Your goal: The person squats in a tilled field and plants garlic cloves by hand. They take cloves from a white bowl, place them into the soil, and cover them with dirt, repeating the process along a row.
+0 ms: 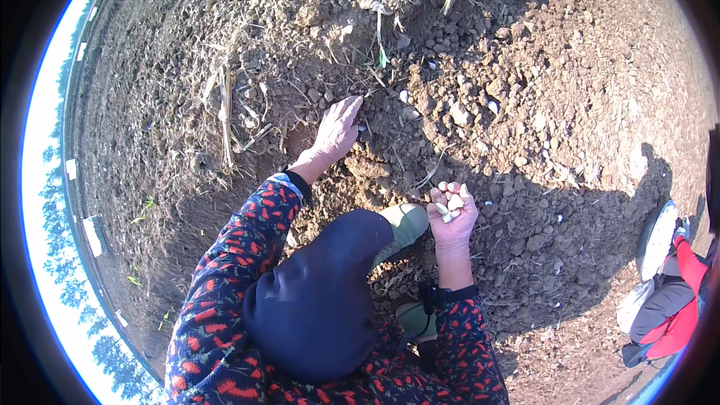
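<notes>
My left hand (336,130) reaches down to the brown soil, back of the hand up, with its fingers close together and their tips at the ground. A small whitish piece (361,128) shows beside its thumb; whether the fingers hold it cannot be told. To the right, my right hand (453,214) is turned palm up, its fingers curled around several pale garlic cloves (454,201). Other clove-like pieces lie apart on the soil, among them one (404,95) right of my left hand and another (493,107) farther right.
My shoe (406,224) stands on the soil between my hands. Dry stalks (226,115) lie left of my left hand, and a small green shoot (383,58) is above. At the far right is another person in red (683,304) beside a round, light-coloured container (659,241).
</notes>
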`<control>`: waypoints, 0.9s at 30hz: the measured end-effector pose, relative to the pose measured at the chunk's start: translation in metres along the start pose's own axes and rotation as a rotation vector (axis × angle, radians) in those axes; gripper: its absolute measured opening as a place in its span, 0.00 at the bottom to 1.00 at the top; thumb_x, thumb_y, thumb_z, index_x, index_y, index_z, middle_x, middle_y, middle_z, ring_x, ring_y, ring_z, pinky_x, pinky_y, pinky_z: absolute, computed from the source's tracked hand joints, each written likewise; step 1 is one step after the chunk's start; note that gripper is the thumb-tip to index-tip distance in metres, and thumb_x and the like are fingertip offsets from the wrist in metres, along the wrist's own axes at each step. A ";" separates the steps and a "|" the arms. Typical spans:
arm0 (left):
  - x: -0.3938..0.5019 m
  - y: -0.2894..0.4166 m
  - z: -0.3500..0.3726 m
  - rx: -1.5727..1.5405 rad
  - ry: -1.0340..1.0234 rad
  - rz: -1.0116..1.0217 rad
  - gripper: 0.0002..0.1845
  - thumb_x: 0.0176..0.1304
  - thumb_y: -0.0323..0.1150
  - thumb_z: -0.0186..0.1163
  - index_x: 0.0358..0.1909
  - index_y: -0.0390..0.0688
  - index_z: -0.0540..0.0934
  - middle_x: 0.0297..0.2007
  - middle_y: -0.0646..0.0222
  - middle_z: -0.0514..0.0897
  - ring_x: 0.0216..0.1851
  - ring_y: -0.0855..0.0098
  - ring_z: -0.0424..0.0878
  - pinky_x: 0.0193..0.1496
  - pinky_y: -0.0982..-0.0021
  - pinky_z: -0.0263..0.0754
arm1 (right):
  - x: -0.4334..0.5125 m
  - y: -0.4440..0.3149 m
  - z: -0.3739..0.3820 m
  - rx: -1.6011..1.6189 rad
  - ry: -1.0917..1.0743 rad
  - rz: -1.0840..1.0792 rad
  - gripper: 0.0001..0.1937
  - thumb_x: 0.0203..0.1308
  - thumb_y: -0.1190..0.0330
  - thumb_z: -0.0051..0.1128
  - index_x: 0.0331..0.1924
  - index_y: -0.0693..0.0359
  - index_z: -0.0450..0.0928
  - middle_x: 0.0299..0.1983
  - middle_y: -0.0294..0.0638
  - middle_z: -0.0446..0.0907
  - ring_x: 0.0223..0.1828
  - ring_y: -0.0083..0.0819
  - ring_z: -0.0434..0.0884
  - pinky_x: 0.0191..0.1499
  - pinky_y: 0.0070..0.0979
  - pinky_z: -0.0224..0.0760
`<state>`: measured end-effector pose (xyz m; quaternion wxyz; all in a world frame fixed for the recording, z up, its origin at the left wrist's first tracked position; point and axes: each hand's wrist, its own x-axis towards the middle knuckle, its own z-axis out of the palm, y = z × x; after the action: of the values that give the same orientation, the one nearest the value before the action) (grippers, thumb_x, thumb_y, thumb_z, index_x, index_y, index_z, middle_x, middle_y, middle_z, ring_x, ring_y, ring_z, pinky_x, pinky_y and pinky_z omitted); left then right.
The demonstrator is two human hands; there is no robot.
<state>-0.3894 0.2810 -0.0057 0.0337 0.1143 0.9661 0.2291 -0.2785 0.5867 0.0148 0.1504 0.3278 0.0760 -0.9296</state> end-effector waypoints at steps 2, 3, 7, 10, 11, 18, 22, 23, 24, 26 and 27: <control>-0.010 0.003 0.004 -0.169 -0.060 -0.088 0.39 0.52 0.27 0.57 0.72 0.40 0.66 0.68 0.52 0.70 0.68 0.49 0.67 0.73 0.54 0.60 | -0.004 0.003 -0.006 -0.002 0.013 -0.003 0.13 0.69 0.60 0.53 0.37 0.61 0.77 0.41 0.44 0.78 0.43 0.38 0.79 0.31 0.28 0.79; -0.013 0.005 0.004 -0.330 -0.075 -0.133 0.39 0.52 0.24 0.56 0.72 0.41 0.66 0.69 0.53 0.68 0.71 0.50 0.65 0.74 0.57 0.60 | -0.006 0.005 -0.009 -0.010 0.029 0.002 0.13 0.69 0.60 0.54 0.36 0.61 0.78 0.40 0.42 0.78 0.42 0.38 0.80 0.30 0.29 0.78; 0.011 0.003 0.005 -0.319 0.064 -0.134 0.42 0.54 0.22 0.55 0.76 0.43 0.60 0.73 0.52 0.62 0.75 0.51 0.59 0.76 0.61 0.55 | -0.016 0.007 -0.016 -0.051 0.143 0.002 0.13 0.69 0.59 0.54 0.38 0.61 0.80 0.38 0.44 0.83 0.40 0.38 0.83 0.33 0.36 0.80; 0.044 0.008 0.022 -0.352 0.009 -0.241 0.48 0.52 0.25 0.57 0.79 0.42 0.52 0.74 0.50 0.58 0.77 0.50 0.54 0.78 0.62 0.49 | -0.017 0.008 -0.014 -0.040 0.163 -0.021 0.14 0.70 0.58 0.54 0.38 0.62 0.81 0.38 0.46 0.83 0.40 0.40 0.83 0.32 0.36 0.80; 0.054 0.009 0.027 -0.390 -0.003 -0.249 0.48 0.52 0.26 0.58 0.78 0.41 0.52 0.74 0.49 0.58 0.77 0.50 0.54 0.79 0.62 0.48 | -0.018 0.008 -0.013 -0.024 0.138 -0.011 0.15 0.70 0.58 0.54 0.38 0.62 0.81 0.38 0.45 0.83 0.40 0.39 0.83 0.31 0.36 0.80; 0.071 0.009 0.034 -0.349 0.011 -0.218 0.45 0.51 0.27 0.59 0.76 0.39 0.58 0.73 0.49 0.62 0.74 0.50 0.59 0.77 0.60 0.52 | -0.019 0.001 -0.007 -0.071 0.172 -0.049 0.15 0.71 0.58 0.52 0.42 0.63 0.81 0.39 0.46 0.84 0.39 0.42 0.84 0.32 0.39 0.82; 0.067 0.036 0.033 -0.342 -0.208 -0.084 0.46 0.54 0.31 0.61 0.77 0.40 0.56 0.76 0.52 0.59 0.78 0.54 0.53 0.79 0.61 0.47 | -0.008 -0.007 -0.001 -0.045 0.176 -0.092 0.15 0.71 0.58 0.52 0.44 0.62 0.81 0.40 0.46 0.85 0.41 0.41 0.85 0.36 0.38 0.83; 0.067 0.046 0.031 -0.357 -0.289 -0.030 0.44 0.56 0.30 0.61 0.77 0.42 0.58 0.75 0.54 0.61 0.78 0.54 0.53 0.78 0.55 0.47 | -0.004 -0.009 0.002 -0.047 0.190 -0.115 0.15 0.71 0.59 0.52 0.44 0.62 0.81 0.41 0.45 0.85 0.41 0.41 0.85 0.37 0.38 0.83; 0.062 0.058 0.030 -0.158 -0.198 0.116 0.41 0.57 0.29 0.60 0.76 0.43 0.61 0.75 0.55 0.62 0.77 0.54 0.55 0.78 0.53 0.47 | 0.001 -0.011 0.006 -0.049 0.203 -0.135 0.14 0.71 0.59 0.51 0.45 0.62 0.81 0.41 0.45 0.85 0.41 0.40 0.86 0.37 0.38 0.83; 0.049 0.083 0.028 -0.029 0.021 0.253 0.34 0.55 0.27 0.57 0.68 0.46 0.72 0.70 0.58 0.70 0.74 0.55 0.61 0.76 0.47 0.46 | 0.008 -0.015 0.015 -0.071 0.216 -0.163 0.14 0.71 0.60 0.50 0.45 0.62 0.79 0.42 0.45 0.84 0.39 0.39 0.85 0.38 0.38 0.83; 0.044 0.093 0.028 -0.114 0.066 0.221 0.30 0.56 0.26 0.56 0.65 0.45 0.75 0.65 0.60 0.76 0.71 0.54 0.67 0.73 0.51 0.56 | 0.010 -0.016 0.020 -0.081 0.224 -0.170 0.13 0.71 0.61 0.49 0.45 0.63 0.79 0.41 0.45 0.83 0.38 0.37 0.84 0.38 0.38 0.84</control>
<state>-0.4099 0.3843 0.0109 -0.0169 0.2104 0.9335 0.2898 -0.3028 0.5948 0.0251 0.0748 0.4153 0.1572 -0.8929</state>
